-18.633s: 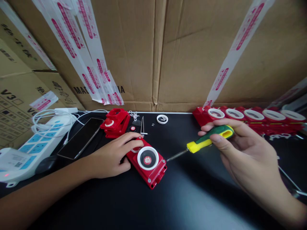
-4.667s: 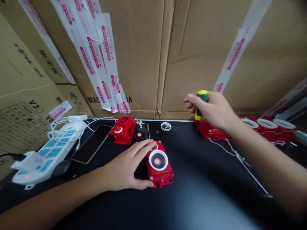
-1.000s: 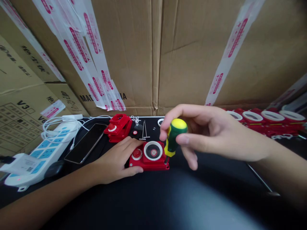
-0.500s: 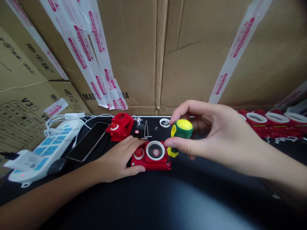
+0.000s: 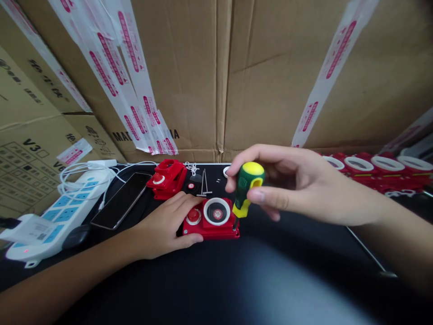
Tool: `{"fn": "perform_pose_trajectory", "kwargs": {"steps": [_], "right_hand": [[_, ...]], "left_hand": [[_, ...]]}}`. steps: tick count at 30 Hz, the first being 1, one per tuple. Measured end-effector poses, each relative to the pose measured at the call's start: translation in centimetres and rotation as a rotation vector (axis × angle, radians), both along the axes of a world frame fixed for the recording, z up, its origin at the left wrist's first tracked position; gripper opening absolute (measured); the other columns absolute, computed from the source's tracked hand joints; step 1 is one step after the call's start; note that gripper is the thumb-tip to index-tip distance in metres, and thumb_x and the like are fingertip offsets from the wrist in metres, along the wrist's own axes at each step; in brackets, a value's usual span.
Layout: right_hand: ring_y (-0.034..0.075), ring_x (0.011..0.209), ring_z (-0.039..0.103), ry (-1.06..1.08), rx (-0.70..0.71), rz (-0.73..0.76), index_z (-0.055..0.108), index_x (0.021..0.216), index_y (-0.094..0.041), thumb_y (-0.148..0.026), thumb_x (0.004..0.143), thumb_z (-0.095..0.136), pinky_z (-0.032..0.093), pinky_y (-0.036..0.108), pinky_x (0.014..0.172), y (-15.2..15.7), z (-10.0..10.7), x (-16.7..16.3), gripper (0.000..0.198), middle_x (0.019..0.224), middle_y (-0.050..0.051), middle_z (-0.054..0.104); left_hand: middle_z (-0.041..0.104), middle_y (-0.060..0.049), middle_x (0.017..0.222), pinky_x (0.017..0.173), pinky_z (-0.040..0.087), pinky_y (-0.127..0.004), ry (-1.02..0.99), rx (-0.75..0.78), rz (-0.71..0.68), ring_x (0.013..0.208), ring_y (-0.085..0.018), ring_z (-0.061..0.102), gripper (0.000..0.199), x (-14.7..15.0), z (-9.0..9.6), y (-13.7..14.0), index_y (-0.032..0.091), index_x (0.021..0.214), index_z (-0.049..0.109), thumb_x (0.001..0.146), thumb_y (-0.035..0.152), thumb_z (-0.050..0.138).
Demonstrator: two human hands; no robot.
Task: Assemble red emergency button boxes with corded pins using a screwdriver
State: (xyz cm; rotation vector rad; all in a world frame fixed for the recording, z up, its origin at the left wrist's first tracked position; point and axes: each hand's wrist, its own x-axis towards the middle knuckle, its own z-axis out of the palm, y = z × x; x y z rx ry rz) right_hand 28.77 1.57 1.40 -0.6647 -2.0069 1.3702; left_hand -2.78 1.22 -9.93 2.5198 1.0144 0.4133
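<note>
A red plastic box (image 5: 209,232) with a round white-ringed window and a red button lies on the black table. My left hand (image 5: 165,223) grips its left end, thumb at the near side and fingers over the far side. Between the thumb and fingers of my right hand (image 5: 287,185) is a stubby green and yellow screwdriver (image 5: 249,183). Its shaft points down, and the tip meets the box's near right corner. A screw (image 5: 185,231) shows at the near left corner. The screw under the tip, if any, is hidden.
Behind the box lie hex keys (image 5: 204,185), small screws (image 5: 218,180) and another red housing (image 5: 167,178). A phone (image 5: 120,201) and a power strip (image 5: 64,205) are at left. Several red units (image 5: 382,171) line the right back, before cardboard boxes (image 5: 270,90).
My right hand has turned the screwdriver, so the yellow cut-out in its handle now faces right. The view has shifted slightly; my left hand keeps its grip on the box.
</note>
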Motion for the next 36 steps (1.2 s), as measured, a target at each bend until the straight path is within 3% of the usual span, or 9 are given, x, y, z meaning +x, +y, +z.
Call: {"fn": "perform_pose_trajectory", "kwargs": {"steps": [2, 4, 7, 12, 18, 22, 28, 32, 36], "right_hand": [[0.016, 0.086, 0.07, -0.064, 0.165, -0.133, 0.074, 0.104, -0.024, -0.029, 0.085, 0.093, 0.057, 0.026, 0.07, -0.1, 0.1, -0.3, 0.028, 0.102, 0.0, 0.075], [0.017, 0.087, 0.066, -0.13, 0.287, -0.217, 0.073, 0.095, -0.024, -0.03, 0.079, 0.096, 0.054, 0.029, 0.073, -0.3, 0.2, -0.6, 0.029, 0.097, -0.001, 0.072], [0.018, 0.08, 0.063, -0.198, 0.339, -0.285, 0.071, 0.093, -0.024, -0.034, 0.08, 0.095, 0.05, 0.03, 0.07, -0.8, 0.2, -0.9, 0.029, 0.091, -0.002, 0.07], [0.016, 0.076, 0.063, -0.205, 0.242, -0.319, 0.071, 0.093, -0.025, -0.032, 0.077, 0.097, 0.049, 0.028, 0.064, -1.4, 0.3, -1.1, 0.032, 0.084, -0.005, 0.071], [0.019, 0.086, 0.071, -0.143, 0.172, -0.309, 0.081, 0.105, -0.028, -0.03, 0.072, 0.1, 0.055, 0.029, 0.07, -0.9, 0.1, -1.1, 0.038, 0.099, -0.003, 0.081], [0.018, 0.087, 0.073, -0.144, 0.184, -0.227, 0.082, 0.093, -0.024, -0.027, 0.076, 0.098, 0.056, 0.027, 0.076, -0.5, 0.1, -0.9, 0.023, 0.093, -0.003, 0.08], [0.019, 0.1, 0.079, -0.038, 0.012, -0.122, 0.072, 0.14, -0.027, -0.027, 0.08, 0.097, 0.062, 0.03, 0.09, 0.1, -0.3, -0.4, 0.066, 0.103, -0.003, 0.084], [0.016, 0.098, 0.079, 0.034, -0.082, 0.026, 0.072, 0.134, -0.022, -0.026, 0.089, 0.091, 0.062, 0.028, 0.088, 0.6, -0.6, -0.3, 0.049, 0.102, -0.001, 0.084], [0.015, 0.101, 0.077, 0.049, -0.057, 0.094, 0.073, 0.127, -0.02, -0.022, 0.093, 0.086, 0.061, 0.027, 0.088, 0.7, -0.6, -0.3, 0.036, 0.107, 0.001, 0.083]], "left_hand": [[0.063, -0.016, 0.146, 0.115, 0.05, -0.057, 0.003, -0.013, -0.006, 0.132, -0.037, 0.06, 0.068, 0.1, 0.1, 0.0, 0.023, 0.156, 0.045, 0.101, 0.054, 0.071], [0.063, -0.016, 0.144, 0.114, 0.05, -0.057, 0.008, -0.013, -0.006, 0.131, -0.037, 0.06, 0.067, 0.1, 0.2, 0.0, 0.024, 0.155, 0.044, 0.101, 0.054, 0.071], [0.063, -0.016, 0.145, 0.114, 0.05, -0.058, 0.012, -0.008, -0.003, 0.131, -0.037, 0.06, 0.067, 0.1, 0.1, 0.1, 0.024, 0.154, 0.045, 0.101, 0.055, 0.071], [0.062, -0.016, 0.145, 0.115, 0.049, -0.057, 0.018, -0.007, -0.003, 0.132, -0.038, 0.06, 0.068, 0.1, 0.0, 0.1, 0.022, 0.155, 0.045, 0.101, 0.055, 0.071], [0.061, -0.016, 0.147, 0.116, 0.048, -0.058, 0.035, -0.003, -0.003, 0.134, -0.038, 0.059, 0.07, 0.1, 0.0, 0.1, 0.021, 0.156, 0.043, 0.101, 0.056, 0.071], [0.063, -0.016, 0.145, 0.114, 0.05, -0.057, 0.031, -0.016, -0.003, 0.131, -0.037, 0.06, 0.069, 0.1, 0.1, 0.1, 0.022, 0.154, 0.044, 0.101, 0.056, 0.071], [0.064, -0.015, 0.144, 0.113, 0.051, -0.056, 0.022, 0.0, 0.0, 0.13, -0.037, 0.061, 0.068, 0.2, 0.2, 0.1, 0.022, 0.154, 0.045, 0.101, 0.056, 0.07], [0.062, -0.015, 0.144, 0.113, 0.05, -0.056, 0.016, 0.011, -0.003, 0.131, -0.037, 0.06, 0.069, 0.1, 0.2, 0.0, 0.024, 0.155, 0.044, 0.101, 0.055, 0.072], [0.062, -0.013, 0.142, 0.112, 0.05, -0.056, 0.018, 0.005, -0.014, 0.129, -0.036, 0.06, 0.066, 0.1, 0.1, 0.0, 0.027, 0.155, 0.042, 0.101, 0.053, 0.072]]}}
